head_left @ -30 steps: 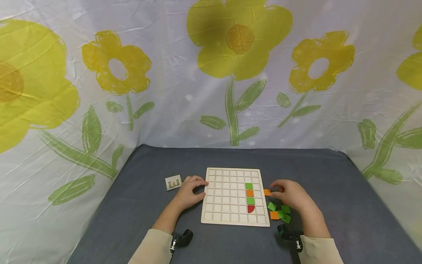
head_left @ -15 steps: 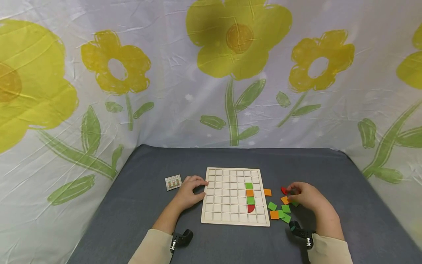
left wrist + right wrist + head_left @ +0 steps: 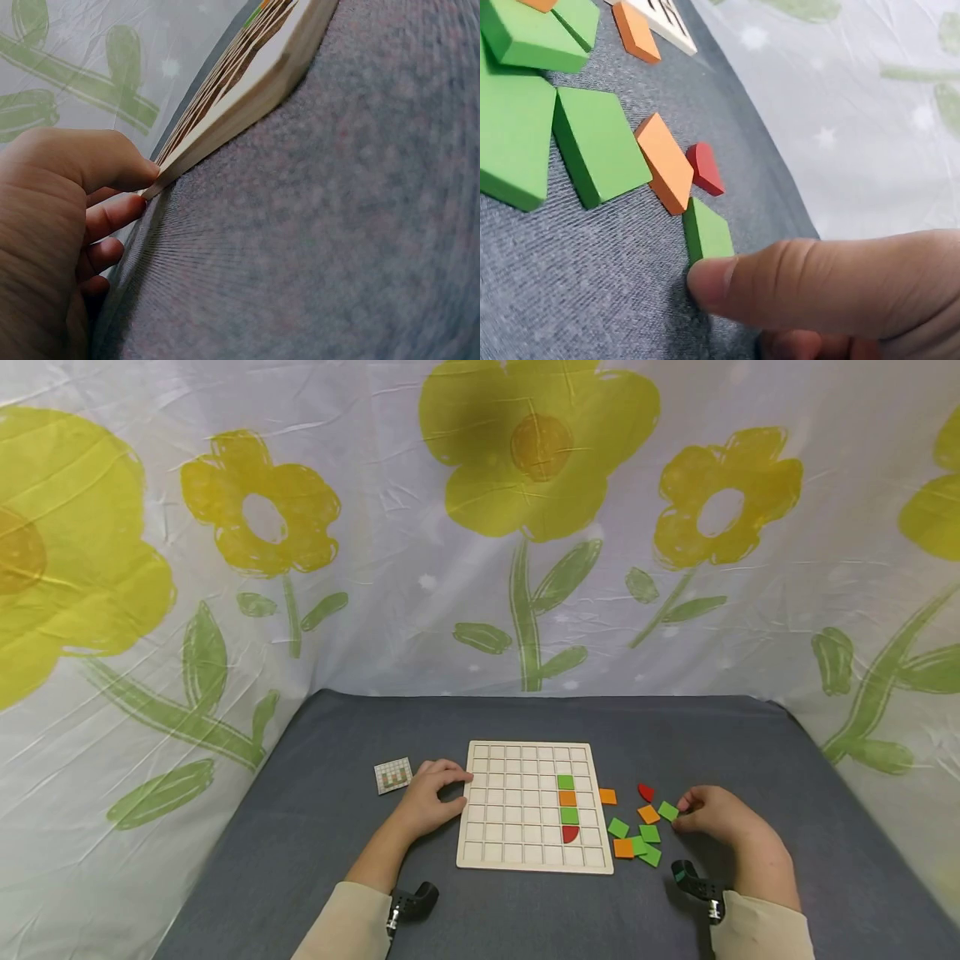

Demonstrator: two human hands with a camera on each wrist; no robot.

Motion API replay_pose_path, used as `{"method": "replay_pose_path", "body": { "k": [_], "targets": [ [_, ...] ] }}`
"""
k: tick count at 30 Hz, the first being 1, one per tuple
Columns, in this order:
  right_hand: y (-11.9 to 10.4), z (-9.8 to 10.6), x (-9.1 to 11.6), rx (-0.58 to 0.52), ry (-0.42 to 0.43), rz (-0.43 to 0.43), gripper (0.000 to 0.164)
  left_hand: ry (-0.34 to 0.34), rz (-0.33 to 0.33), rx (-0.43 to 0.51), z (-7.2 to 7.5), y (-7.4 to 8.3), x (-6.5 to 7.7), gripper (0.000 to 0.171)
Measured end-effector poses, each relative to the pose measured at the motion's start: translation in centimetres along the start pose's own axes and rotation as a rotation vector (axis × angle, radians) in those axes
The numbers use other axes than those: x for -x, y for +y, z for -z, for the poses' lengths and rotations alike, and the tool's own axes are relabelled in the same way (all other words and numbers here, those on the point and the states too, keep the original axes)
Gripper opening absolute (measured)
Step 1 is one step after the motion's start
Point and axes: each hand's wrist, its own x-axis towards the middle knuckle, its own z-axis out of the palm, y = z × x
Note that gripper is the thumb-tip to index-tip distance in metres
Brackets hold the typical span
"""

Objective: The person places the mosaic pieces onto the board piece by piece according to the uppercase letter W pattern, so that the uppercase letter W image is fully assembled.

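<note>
A wooden grid board point(image 3: 517, 802) lies on the grey cloth with a short column of tiles in it: green point(image 3: 566, 782), orange point(image 3: 567, 798), green point(image 3: 570, 816) and a red rounded piece point(image 3: 571, 834). My left hand point(image 3: 435, 793) rests at the board's left edge point(image 3: 247, 90), with the thumb point(image 3: 112, 161) against it and the fingers loosely curled on the cloth. My right hand point(image 3: 712, 818) lies right of the loose tiles. Its thumb point(image 3: 795, 281) touches the near end of a green tile point(image 3: 707, 234), which sits at the pile's right point(image 3: 668, 811).
Loose tiles lie right of the board: orange point(image 3: 607, 796), red point(image 3: 646, 792), orange point(image 3: 648, 814), several green point(image 3: 649, 833) and another orange point(image 3: 624, 848). A small pattern card point(image 3: 394, 774) sits left of the board. A flower-print sheet point(image 3: 480, 568) hangs behind and beside the table.
My right hand has drawn away from the board to the right, uncovering a red, an orange and a green tile. The left hand and the board stayed put.
</note>
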Motion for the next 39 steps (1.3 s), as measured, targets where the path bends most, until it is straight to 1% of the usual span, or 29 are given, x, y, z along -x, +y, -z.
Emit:
{"method": "replay_pose_path", "body": {
  "k": [3,6,12,16,21,27,32,39],
  "targets": [
    [0.1,-0.2,-0.2,0.016,0.036,0.032,0.022,-0.005,0.007,0.003,0.0,0.0,0.0,0.033],
    [0.4,-0.4,-0.3,0.026,0.07,0.037,0.023,-0.009,0.011,0.0,0.0,0.0,0.0,0.033],
    [0.5,-0.7,-0.5,0.04,0.092,-0.005,0.026,-0.002,0.005,0.003,0.0,0.0,0.0,0.033],
    [-0.2,-0.3,-0.3,0.058,0.103,-0.019,0.029,-0.005,0.005,0.01,0.0,0.0,0.0,0.033],
    [-2.0,0.0,0.0,0.06,0.085,-0.009,0.034,-0.002,0.006,0.004,0.1,0.1,-0.1,0.033],
    [-4.6,-0.4,0.4,0.062,0.068,0.076,0.032,-0.006,0.005,-0.001,0.1,0.1,-0.1,0.033],
    [-7.0,-1.2,0.8,0.06,0.057,0.132,0.032,-0.004,0.007,0.004,0.0,0.0,0.0,0.033],
    [-10.0,-2.9,1.0,0.109,0.034,0.203,0.026,-0.007,0.008,0.002,-0.1,-0.1,0.0,0.033]
  ]
}}
